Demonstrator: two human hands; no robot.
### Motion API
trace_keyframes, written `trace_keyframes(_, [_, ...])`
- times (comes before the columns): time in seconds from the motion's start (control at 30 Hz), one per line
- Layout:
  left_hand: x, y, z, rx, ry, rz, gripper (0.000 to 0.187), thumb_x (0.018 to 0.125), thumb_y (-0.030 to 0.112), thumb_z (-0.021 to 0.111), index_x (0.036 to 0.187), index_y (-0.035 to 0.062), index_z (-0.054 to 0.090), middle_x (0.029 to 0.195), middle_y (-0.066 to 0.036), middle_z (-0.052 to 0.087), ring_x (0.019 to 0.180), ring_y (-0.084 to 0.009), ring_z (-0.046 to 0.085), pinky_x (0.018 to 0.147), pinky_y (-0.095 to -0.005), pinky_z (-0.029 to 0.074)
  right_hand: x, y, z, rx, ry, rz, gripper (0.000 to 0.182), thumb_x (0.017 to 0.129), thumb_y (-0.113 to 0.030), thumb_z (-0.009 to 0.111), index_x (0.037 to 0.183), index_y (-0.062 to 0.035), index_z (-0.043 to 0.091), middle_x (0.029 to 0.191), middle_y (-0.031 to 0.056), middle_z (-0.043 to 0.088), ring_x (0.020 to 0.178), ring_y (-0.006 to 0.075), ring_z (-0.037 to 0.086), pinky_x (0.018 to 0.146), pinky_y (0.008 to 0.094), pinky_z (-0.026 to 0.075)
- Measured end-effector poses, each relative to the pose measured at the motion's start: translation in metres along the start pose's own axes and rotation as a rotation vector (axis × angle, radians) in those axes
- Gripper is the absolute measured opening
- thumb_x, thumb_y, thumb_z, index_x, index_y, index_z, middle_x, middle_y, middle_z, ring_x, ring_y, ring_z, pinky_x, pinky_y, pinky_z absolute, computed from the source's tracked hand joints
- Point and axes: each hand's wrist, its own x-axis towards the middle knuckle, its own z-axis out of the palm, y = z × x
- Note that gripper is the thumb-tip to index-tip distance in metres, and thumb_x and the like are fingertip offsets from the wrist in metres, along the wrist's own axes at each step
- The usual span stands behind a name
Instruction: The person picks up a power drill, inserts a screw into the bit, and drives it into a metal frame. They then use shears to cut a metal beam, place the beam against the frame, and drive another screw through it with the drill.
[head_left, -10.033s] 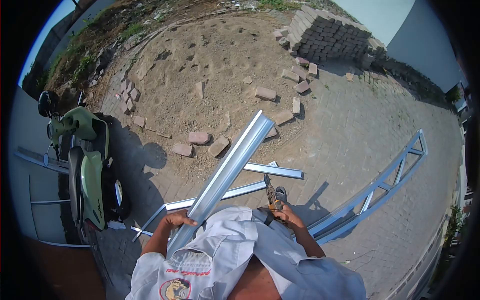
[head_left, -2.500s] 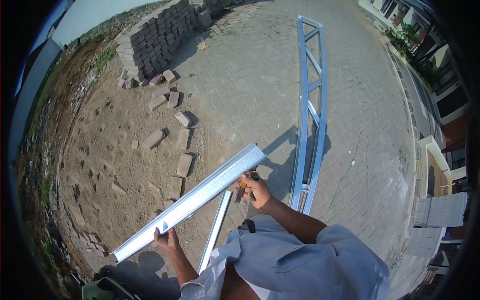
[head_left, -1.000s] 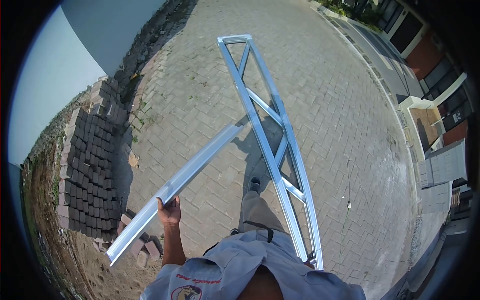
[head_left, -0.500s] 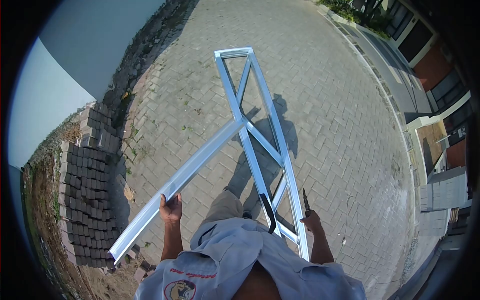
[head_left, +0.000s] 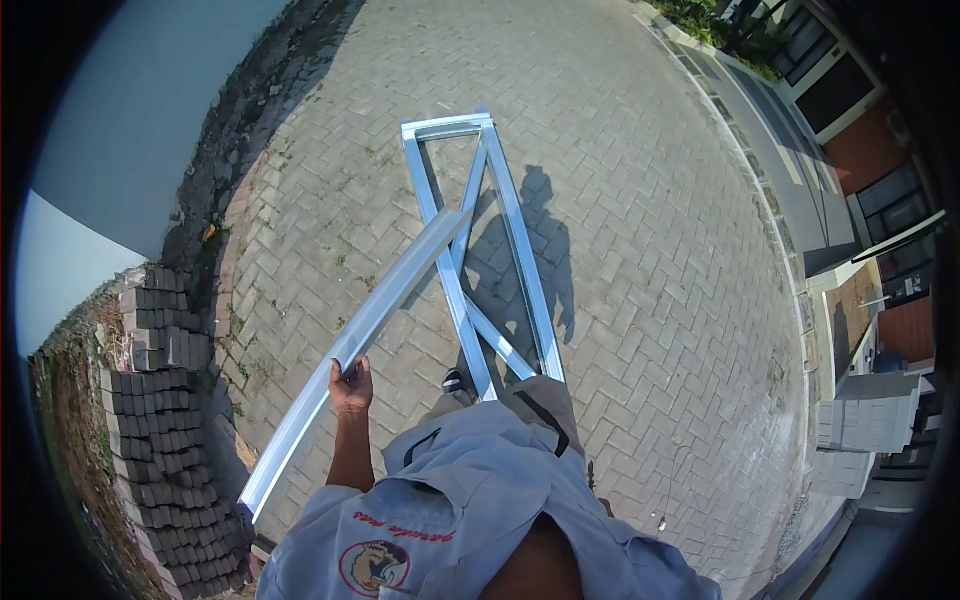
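Observation:
My left hand (head_left: 351,388) is closed on the edge of a long silvery metal channel (head_left: 365,325), held at a slant with its far end over the frame. A metal frame (head_left: 524,250) with diagonal braces lies on the paving, its near end hidden by my body. At the right side of my shirt only a bit of my right hand (head_left: 606,507) shows, with the end of a thin dark tool (head_left: 591,474) beside it; its fingers are mostly hidden.
Stacked paving blocks (head_left: 165,430) stand at the left beside a pale wall (head_left: 150,130). A kerb (head_left: 745,150) and house fronts run along the right. Herringbone paving (head_left: 660,300) lies underfoot, with my shadow across it.
My left hand and the channel have shifted slightly right, and the channel's far end is higher in view. My right hand and the tool have moved down, mostly behind my shirt. My body covers the frame's near end.

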Motion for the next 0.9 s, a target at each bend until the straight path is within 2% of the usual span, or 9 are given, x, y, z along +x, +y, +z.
trace_keyframes(0.33, [0.143,-0.119,0.188,0.035,-0.075,0.056,0.042,0.089,0.024,0.085,0.120,0.0026,0.068,0.116,-0.015,0.072,0.100,-0.0347,0.070,0.099,-0.0502,0.057,0.041,-0.237,-0.050,0.094,0.026,-0.047,0.042,0.070,-0.019,0.090,0.102,0.0011,0.071,0.085,0.0151,0.072,0.074,0.0249,0.069,0.067,0.0428,0.056])
trace_keyframes(0.5, [0.217,-0.229,0.237,-0.034,0.010,0.141,0.033,0.088,0.014,0.081,0.116,0.0022,0.067,0.122,-0.016,0.070,0.109,-0.0368,0.069,0.106,-0.0521,0.055,0.140,-0.408,-0.127,-0.107,-0.022,-0.066,0.038,0.070,-0.020,0.090,0.096,0.0001,0.070,0.082,0.0143,0.070,0.073,0.0243,0.068,0.066,0.0427,0.055])
trace_keyframes(0.6, [0.240,-0.301,0.281,-0.084,0.126,0.166,0.030,0.088,0.010,0.077,0.114,-0.0003,0.065,0.131,-0.020,0.067,0.123,-0.0415,0.063,0.113,-0.0548,0.050,0.171,-0.538,-0.224,-0.279,0.044,-0.089,0.036,0.070,-0.020,0.090,0.092,-0.0005,0.070,0.080,0.0138,0.069,0.071,0.0239,0.068,0.065,0.0427,0.055])
trace_keyframes(0.67, [0.244,-0.341,0.300,-0.113,0.169,0.150,0.029,0.088,0.010,0.074,0.113,-0.0018,0.065,0.136,-0.022,0.064,0.129,-0.0441,0.059,0.115,-0.0559,0.049,0.175,-0.641,-0.304,-0.421,0.159,-0.201,0.034,0.070,-0.020,0.089,0.090,-0.0009,0.070,0.079,0.0135,0.069,0.071,0.0236,0.068,0.064,0.0427,0.055])
trace_keyframes(0.7, [0.243,-0.356,0.321,-0.170,0.264,0.130,0.023,0.090,0.010,0.068,0.110,-0.0021,0.065,0.140,-0.027,0.060,0.135,-0.0473,0.054,0.119,-0.0578,0.045,0.192,-0.692,-0.340,-0.467,0.233,-0.378,0.030,0.070,-0.015,0.088,0.088,-0.0033,0.068,0.075,0.0116,0.068,0.066,0.0226,0.066,0.060,0.0405,0.052])
trace_keyframes(0.73, [0.246,-0.369,0.336,-0.197,0.287,0.120,0.022,0.091,0.010,0.066,0.110,-0.0017,0.064,0.140,-0.029,0.059,0.135,-0.0479,0.054,0.119,-0.0583,0.044,0.206,-0.744,-0.368,-0.430,0.272,-0.481,0.049,0.066,-0.012,0.086,0.110,0.0023,0.068,0.089,0.0134,0.072,0.080,0.0281,0.071,0.072,0.0427,0.056])
trace_keyframes(0.77, [0.251,-0.382,0.344,-0.228,0.311,0.110,0.021,0.091,0.010,0.064,0.109,-0.0014,0.064,0.140,-0.031,0.058,0.136,-0.0485,0.053,0.120,-0.0589,0.043,0.237,-0.794,-0.401,-0.367,0.271,-0.540,0.055,0.067,-0.012,0.085,0.118,0.0025,0.067,0.096,0.0133,0.072,0.083,0.0282,0.070,0.074,0.0414,0.057])
trace_keyframes(0.8, [0.261,-0.395,0.351,-0.261,0.331,0.099,0.020,0.092,0.010,0.063,0.109,-0.0010,0.064,0.140,-0.033,0.057,0.136,-0.0491,0.053,0.121,-0.0594,0.042,0.211,-0.850,-0.409,-0.216,0.359,-0.738,0.024,0.073,-0.004,0.079,0.083,-0.0078,0.058,0.065,0.0006,0.050,0.055,0.0148,0.049,0.050,0.0371,0.039])
trace_keyframes(0.9, [0.305,-0.428,0.361,-0.238,0.363,0.135,0.021,0.093,0.010,0.060,0.111,-0.0013,0.061,0.138,-0.034,0.059,0.133,-0.0489,0.055,0.120,-0.0595,0.042,0.177,-1.011,-0.434,-0.135,0.317,-0.935,0.026,0.077,-0.004,0.074,0.096,-0.0054,0.055,0.072,0.0016,0.053,0.059,0.0129,0.051,0.053,0.0337,0.042])
